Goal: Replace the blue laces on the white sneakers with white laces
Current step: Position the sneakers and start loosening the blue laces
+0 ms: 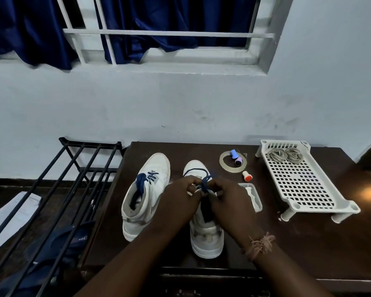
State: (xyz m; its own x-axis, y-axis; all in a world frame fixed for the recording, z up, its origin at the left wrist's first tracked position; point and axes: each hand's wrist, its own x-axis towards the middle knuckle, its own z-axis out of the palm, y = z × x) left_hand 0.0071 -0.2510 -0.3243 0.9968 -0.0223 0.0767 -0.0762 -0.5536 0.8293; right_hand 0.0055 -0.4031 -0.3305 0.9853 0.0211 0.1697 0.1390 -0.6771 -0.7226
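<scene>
Both hands work over the right sneaker (206, 236) on the dark table (308, 243). Left hand (181, 192) and right hand (226, 197) meet above its lacing area, fingers curled, each pinching the blue lace (206, 182) where it bunches up between them. The lace loops away from the fingers toward the toe, lying across the upper. Right wrist wears a frayed thread band (260, 245).

Right sneaker: white high-top, toe pointing away from the person, heel near the table's front edge, tongue area mostly hidden by the hands. Left sneaker (146, 196) stands just beside it on the left, apart from the hands, white, blue lace (147, 179) threaded only through the upper eyelets, collar open.

White laces (285, 155): two coiled bundles in the far end of a white perforated tray (302, 183) on legs, right of the sneakers, well apart from the hands.

Between sneakers and tray: clear tape roll (232, 162) with a small blue item (234, 154) and a purple item (238, 161) inside its ring, an orange-capped piece (247, 176), and a clear shallow container (253, 196) just beside the right hand.

Table's left edge runs close to the left sneaker; a black metal rack (73, 179) stands beyond it. Bare tabletop in front of the tray, on the near right. Back edge meets the wall.
</scene>
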